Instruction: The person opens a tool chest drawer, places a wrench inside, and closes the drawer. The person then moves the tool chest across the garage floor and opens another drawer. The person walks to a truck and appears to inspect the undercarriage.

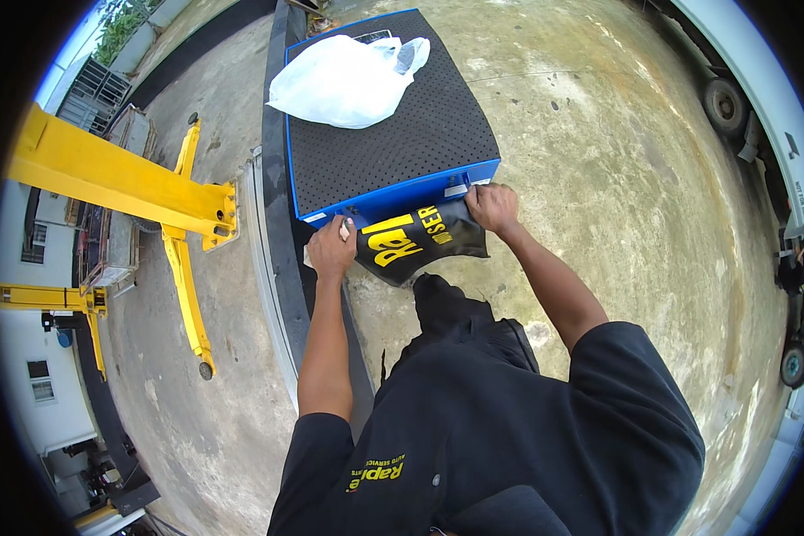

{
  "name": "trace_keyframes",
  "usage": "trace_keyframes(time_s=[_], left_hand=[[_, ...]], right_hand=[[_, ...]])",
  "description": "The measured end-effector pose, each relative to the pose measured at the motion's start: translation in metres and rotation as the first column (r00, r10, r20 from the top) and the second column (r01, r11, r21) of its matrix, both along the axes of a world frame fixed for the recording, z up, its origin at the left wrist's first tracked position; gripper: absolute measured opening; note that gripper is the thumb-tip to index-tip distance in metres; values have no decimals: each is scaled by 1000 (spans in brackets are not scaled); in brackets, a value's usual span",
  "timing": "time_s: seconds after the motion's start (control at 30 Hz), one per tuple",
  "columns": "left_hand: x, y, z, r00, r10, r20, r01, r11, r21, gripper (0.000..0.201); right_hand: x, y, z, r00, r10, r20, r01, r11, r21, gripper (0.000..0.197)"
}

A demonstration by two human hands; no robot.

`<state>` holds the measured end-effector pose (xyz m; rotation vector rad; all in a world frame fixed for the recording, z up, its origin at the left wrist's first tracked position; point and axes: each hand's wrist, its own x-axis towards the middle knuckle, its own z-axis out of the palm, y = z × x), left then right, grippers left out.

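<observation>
So, both bare hands are at the front of a blue cabinet (406, 194), working with a black sheet (411, 247) that carries yellow lettering. Sheet sits just below the cabinet's front top edge, between the hands, lower edge curving away from the cabinet toward the person. Right hand (493, 208): fingers bent and clamped on the sheet's upper right corner, close against the cabinet front. Left hand (332, 248): fingers curled at the sheet's upper left side, near the cabinet's left front corner; cannot tell if it grips the sheet or only presses there. Small pale bit shows by its fingers, too small to identify. Hands well apart from each other.

Cabinet top is covered by a black perforated mat (393, 147). On its far half lies a white plastic bag (335, 85), bulging, handles to the right; contents hidden. Left of the cabinet, a yellow post (121, 174) slants in, with yellow arms (188, 299) low over the concrete floor (590, 134). Right rim: pale vehicle, dark tyre (725, 105) visible. Person wears a dark shirt (518, 429), short sleeves, forearms bare.
</observation>
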<state>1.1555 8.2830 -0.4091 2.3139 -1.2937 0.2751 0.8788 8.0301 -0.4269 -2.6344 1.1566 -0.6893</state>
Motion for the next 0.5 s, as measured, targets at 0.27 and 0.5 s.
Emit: trace_keyframes(time_s=[0.27, 0.5], left_hand=[[-41, 24, 5, 999, 47, 5, -48, 991, 126, 38], [-124, 49, 1, 898, 125, -423, -260, 924, -279, 47]], right_hand=[[-17, 1, 21, 982, 184, -32, -182, 982, 53, 45], [-36, 0, 12, 962, 262, -78, -230, 932, 281, 49]])
